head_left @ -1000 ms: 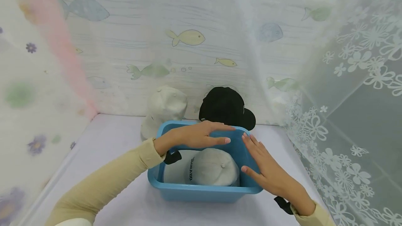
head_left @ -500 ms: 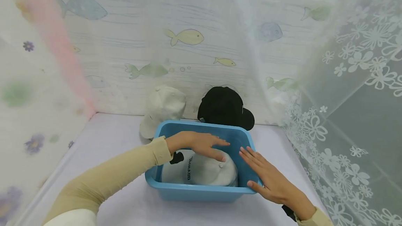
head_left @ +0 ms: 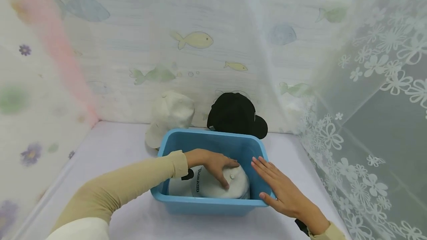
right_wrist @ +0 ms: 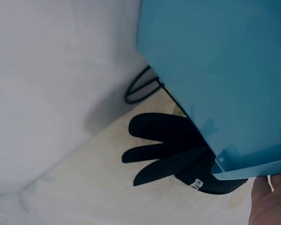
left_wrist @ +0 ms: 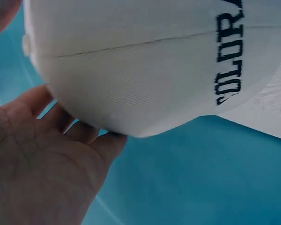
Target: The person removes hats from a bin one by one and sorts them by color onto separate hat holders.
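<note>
Baseball cap (head_left: pixel 210 187) lies in blue plastic tub (head_left: pixel 207 207), left hand (head_left: pixel 216 164) gripping it; right hand (head_left: pixel 283 190), fingers straight, touches tub. Shallow grip could let cap slip.

Gap in blue basin (head_left: pixel 213 201) beyond white cap (head_left: pixel 238 186); walls (head_left: pixel 200 142) bar sides; hands (head_left: pixel 215 162) (head_left: pixel 285 192) obstruct middle, right

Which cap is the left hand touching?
The dark-lettered pale cap inside the blue tub; the white headwear and black headwear sit outside, behind it.
</note>
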`<state>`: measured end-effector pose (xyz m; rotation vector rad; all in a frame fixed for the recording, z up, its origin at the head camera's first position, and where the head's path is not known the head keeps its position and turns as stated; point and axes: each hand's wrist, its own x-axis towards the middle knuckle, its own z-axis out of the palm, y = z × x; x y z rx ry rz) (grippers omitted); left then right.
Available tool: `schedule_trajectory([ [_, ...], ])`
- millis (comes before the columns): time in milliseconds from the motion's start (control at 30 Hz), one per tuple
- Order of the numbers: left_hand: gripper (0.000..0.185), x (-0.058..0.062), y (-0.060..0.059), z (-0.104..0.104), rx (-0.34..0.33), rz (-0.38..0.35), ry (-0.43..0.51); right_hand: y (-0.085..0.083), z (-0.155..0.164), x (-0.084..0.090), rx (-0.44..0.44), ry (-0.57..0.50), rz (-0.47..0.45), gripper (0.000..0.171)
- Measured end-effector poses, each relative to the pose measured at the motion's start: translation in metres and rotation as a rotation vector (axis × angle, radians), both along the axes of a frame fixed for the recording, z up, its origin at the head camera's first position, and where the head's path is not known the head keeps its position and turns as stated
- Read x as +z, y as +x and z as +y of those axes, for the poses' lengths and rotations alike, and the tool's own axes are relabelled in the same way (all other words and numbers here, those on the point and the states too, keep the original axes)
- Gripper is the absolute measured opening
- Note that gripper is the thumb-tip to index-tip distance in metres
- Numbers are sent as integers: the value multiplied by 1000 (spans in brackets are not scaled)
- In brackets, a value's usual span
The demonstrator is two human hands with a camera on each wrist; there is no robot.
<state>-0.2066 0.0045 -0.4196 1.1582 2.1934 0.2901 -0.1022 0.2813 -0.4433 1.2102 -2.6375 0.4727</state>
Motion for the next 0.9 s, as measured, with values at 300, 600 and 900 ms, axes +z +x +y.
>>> schedule_trajectory([
  [300, 87, -16, 4, 3, -36, 33, 28, 1, -2, -2, -1, -15, 2, 69],
  [600, 66, -12, 6, 5, -31, 55, 6, 0, -1, -4, 15, -60, 22, 63],
  [900, 61, -7, 10, 4, -25, 24, -28, 0, -1, -9, 19, -72, 46, 64],
])
